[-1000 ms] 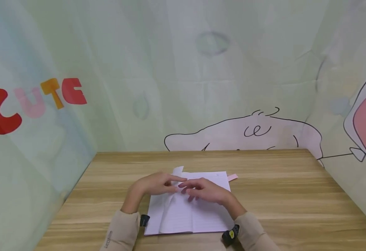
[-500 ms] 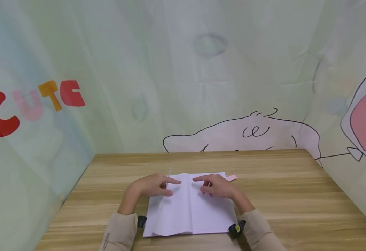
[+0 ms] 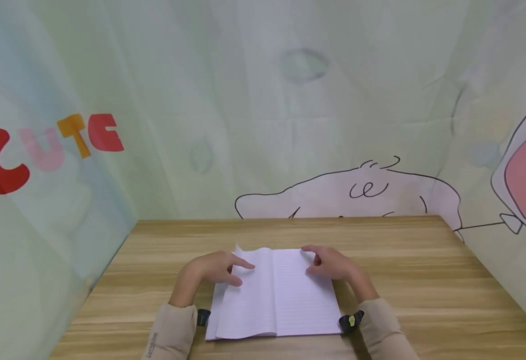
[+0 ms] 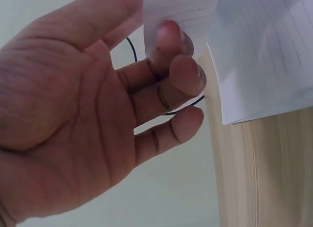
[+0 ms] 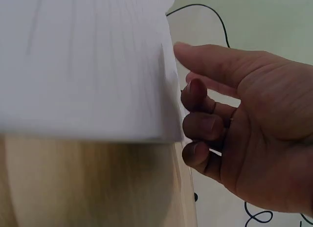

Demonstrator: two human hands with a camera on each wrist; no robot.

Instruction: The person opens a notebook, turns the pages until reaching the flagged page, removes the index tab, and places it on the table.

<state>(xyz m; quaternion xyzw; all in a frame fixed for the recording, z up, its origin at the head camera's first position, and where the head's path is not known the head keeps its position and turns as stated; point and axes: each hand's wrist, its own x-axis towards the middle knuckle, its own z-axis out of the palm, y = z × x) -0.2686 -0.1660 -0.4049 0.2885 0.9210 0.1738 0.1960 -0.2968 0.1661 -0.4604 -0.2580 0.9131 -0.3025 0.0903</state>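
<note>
An open lined notebook [image 3: 305, 305] lies on the wooden table, its left page [image 3: 246, 312] bowed up and one corner standing at the top. Over that left page is my left hand [image 3: 217, 268], index finger and thumb extended and apart. In the left wrist view, a loose sheet [image 4: 183, 9] hangs beside the loosely bent fingers [image 4: 186, 75]. At the top right of the notebook is my right hand [image 3: 332, 263], index finger extended along the page's upper edge. The right wrist view shows its other fingers [image 5: 198, 126] loosely bent beside the paper, holding nothing.
The wooden table [image 3: 416, 280] extends around the notebook to its back edge. Behind it hangs a printed curtain [image 3: 244, 110] with cartoon drawings and coloured letters. A dark band with a device [image 3: 350, 321] sits at the right wrist.
Both hands were together over the middle of the notebook. My right hand has moved right to the page's upper corner, covering the pink tab; the left page has settled flatter.
</note>
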